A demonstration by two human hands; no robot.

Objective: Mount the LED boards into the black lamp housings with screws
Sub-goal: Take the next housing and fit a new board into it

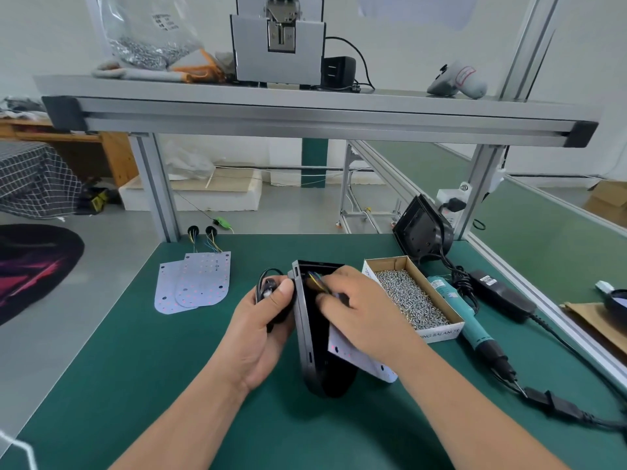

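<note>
Currently my left hand (264,323) grips the housing (305,334), long axis toward me; right hand (359,310) pinches wires (317,281) inside it, board (356,357) leaning out rightward under that hand.

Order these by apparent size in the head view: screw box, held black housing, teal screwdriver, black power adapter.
1. Screw box and held housing: about alike, and the housing is partly hidden, so no ranking.
2. Teal screwdriver: long but slim.
3. Power adapter.
</note>
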